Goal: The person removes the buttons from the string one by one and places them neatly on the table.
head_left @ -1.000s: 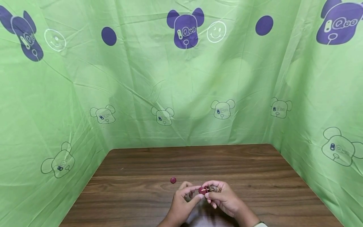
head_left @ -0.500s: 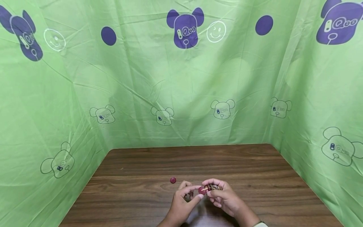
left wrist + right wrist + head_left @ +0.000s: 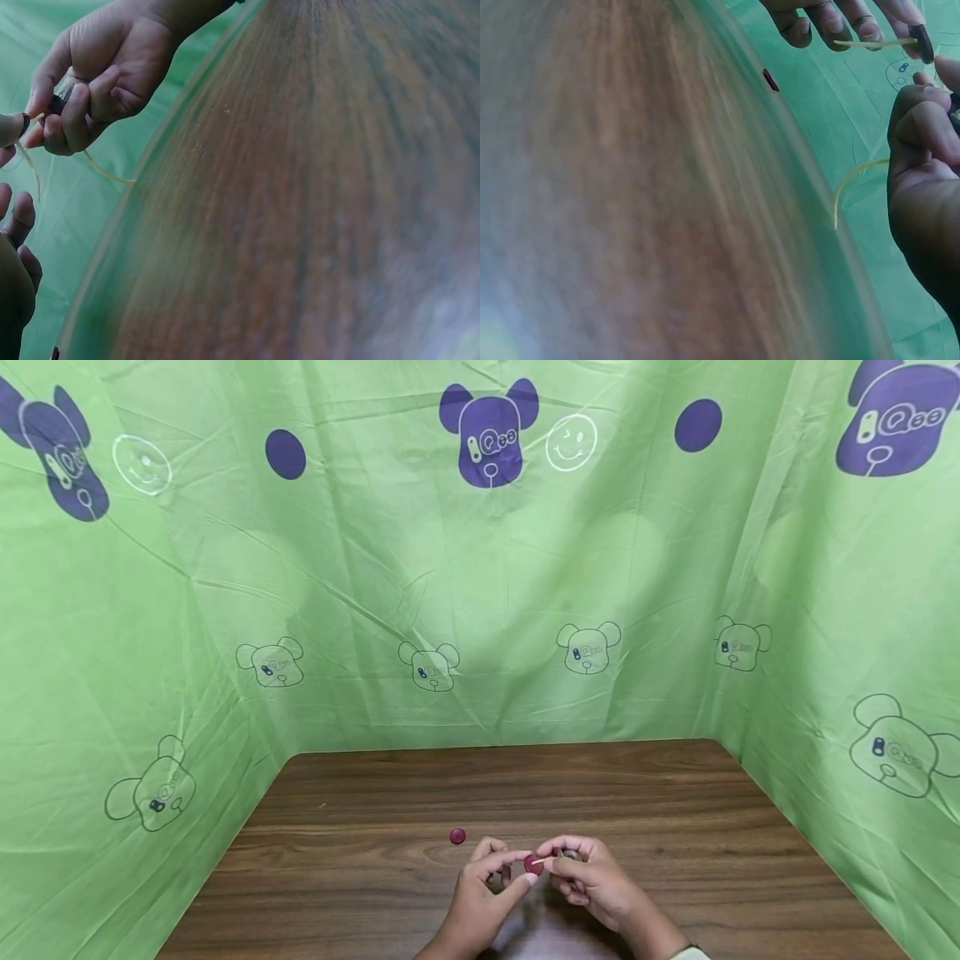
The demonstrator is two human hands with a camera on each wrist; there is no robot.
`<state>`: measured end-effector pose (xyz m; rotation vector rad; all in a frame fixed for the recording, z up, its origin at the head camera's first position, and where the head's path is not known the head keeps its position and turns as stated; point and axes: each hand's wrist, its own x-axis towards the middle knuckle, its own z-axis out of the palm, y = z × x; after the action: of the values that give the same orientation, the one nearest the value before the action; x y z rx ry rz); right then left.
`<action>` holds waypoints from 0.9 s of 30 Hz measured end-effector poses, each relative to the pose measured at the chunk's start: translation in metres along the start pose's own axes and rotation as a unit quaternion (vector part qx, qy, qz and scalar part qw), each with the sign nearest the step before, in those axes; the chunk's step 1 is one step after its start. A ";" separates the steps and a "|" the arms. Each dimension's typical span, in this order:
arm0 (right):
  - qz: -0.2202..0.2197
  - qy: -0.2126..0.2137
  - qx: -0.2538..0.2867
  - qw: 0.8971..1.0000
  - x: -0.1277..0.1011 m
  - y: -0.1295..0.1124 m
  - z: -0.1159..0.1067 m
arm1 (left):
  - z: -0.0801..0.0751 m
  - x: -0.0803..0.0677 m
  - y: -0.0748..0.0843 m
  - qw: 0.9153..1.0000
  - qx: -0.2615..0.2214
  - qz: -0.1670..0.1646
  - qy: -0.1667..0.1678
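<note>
Green cartoon-bear cloth [image 3: 480,593] is walling a wooden table [image 3: 660,810]. Low centre, the left hand [image 3: 483,893] is pinching a maroon button [image 3: 533,863]; the right hand [image 3: 596,878] is gripping yellow cord [image 3: 853,177].

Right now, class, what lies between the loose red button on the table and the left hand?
Only bare wooden table separates the loose red button from the left hand, as the head view shows.

I sit in a makeshift recording booth rather than any lived-in room: a green cartoon-bear sheet [image 3: 480,568] hangs as walls across the top, left and right of the frame, enclosing my dark wood-grain tabletop [image 3: 637,793].
</note>
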<state>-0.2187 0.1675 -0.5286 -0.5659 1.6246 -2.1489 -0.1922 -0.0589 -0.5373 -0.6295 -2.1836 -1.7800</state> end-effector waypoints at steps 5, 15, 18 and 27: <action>0.017 0.020 -0.024 0.999 0.000 -0.001 0.000 | -0.002 0.000 -0.001 1.000 -0.002 -0.018 0.007; 0.019 0.051 -0.061 0.997 -0.001 -0.002 0.000 | -0.003 0.002 -0.006 0.999 -0.005 -0.032 0.021; 0.018 0.066 -0.061 0.996 -0.001 -0.002 0.000 | -0.004 0.002 -0.007 0.999 -0.009 -0.032 0.031; 0.016 0.089 -0.052 0.995 0.000 0.000 -0.003 | -0.007 0.006 -0.015 0.998 -0.010 -0.029 0.060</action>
<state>-0.2199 0.1701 -0.5291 -0.3845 1.8355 -2.1528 -0.2050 -0.0670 -0.5456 -0.4550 -2.1273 -1.8210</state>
